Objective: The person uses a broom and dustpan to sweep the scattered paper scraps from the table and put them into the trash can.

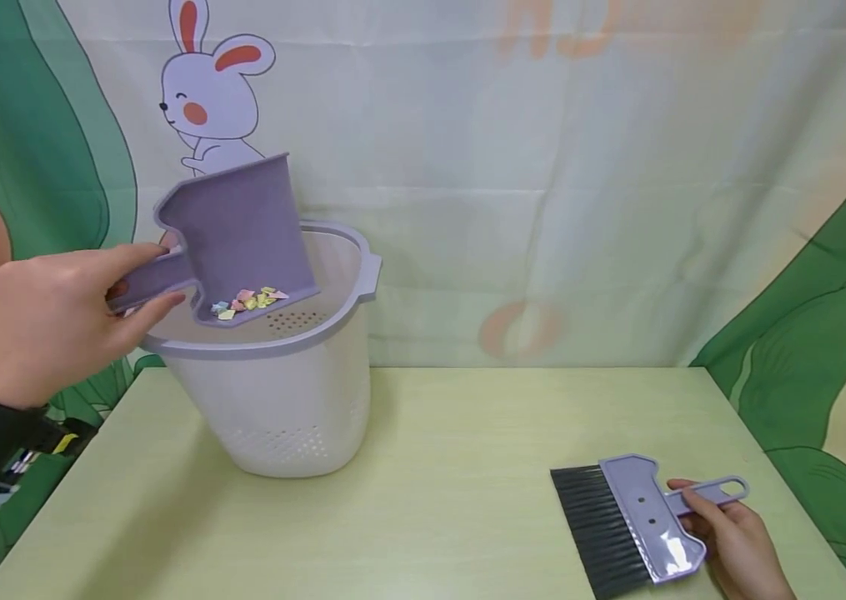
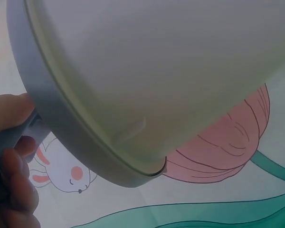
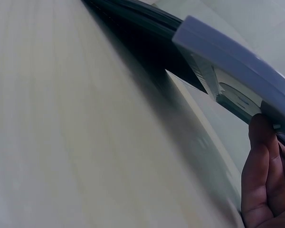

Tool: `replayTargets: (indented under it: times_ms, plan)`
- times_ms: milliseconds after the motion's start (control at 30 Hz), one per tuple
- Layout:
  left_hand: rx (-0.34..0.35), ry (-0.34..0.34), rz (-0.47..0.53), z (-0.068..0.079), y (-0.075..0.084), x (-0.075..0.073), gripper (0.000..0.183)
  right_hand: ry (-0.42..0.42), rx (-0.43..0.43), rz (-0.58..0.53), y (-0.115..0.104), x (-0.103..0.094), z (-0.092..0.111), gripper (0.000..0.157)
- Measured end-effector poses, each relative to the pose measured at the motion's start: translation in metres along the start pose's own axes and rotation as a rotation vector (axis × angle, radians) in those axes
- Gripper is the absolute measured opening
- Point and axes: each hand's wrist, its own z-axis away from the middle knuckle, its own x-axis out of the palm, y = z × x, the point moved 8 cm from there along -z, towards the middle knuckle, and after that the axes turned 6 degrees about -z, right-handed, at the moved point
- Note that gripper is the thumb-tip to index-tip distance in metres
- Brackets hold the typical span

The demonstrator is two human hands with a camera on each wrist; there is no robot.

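Note:
My left hand [image 1: 55, 312] grips the handle of a purple dustpan [image 1: 242, 233], which is tilted over the mouth of a white bin [image 1: 280, 408] with a purple rim. Small coloured paper scraps [image 1: 250, 302] lie along the dustpan's lower edge. In the left wrist view the fingers [image 2: 19, 180] curl round the handle beside the bin's rim [image 2: 80, 128]. At the right, my right hand [image 1: 741, 542] holds a purple brush [image 1: 648, 517] by its handle, black bristles [image 1: 603, 529] pointing left. The right wrist view shows fingertips [image 3: 262, 130] against the brush's underside.
The bin stands at the back left of a pale wooden table [image 1: 460, 500]. Behind the table hangs a printed cloth [image 1: 430, 142] with a rabbit and green leaves. The table's back edge meets this cloth.

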Motion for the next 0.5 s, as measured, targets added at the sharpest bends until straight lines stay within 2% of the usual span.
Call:
replayTargets:
  times_ms: [300, 467, 500]
  plan:
    - [0.184, 0.042, -0.079, -0.003, 0.029, -0.007, 0.057, -0.007, -0.011, -0.01, 0.0, 0.002, -0.002, 0.021]
    - [0.322, 0.117, -0.124, -0.001, 0.047, -0.014, 0.037, -0.022, -0.035, -0.027, -0.001, 0.003, -0.003, 0.023]
    - [0.341, 0.133, -0.125, -0.001, 0.05, -0.015, 0.038, -0.023, -0.035, -0.027, -0.001, 0.003, -0.004, 0.023]
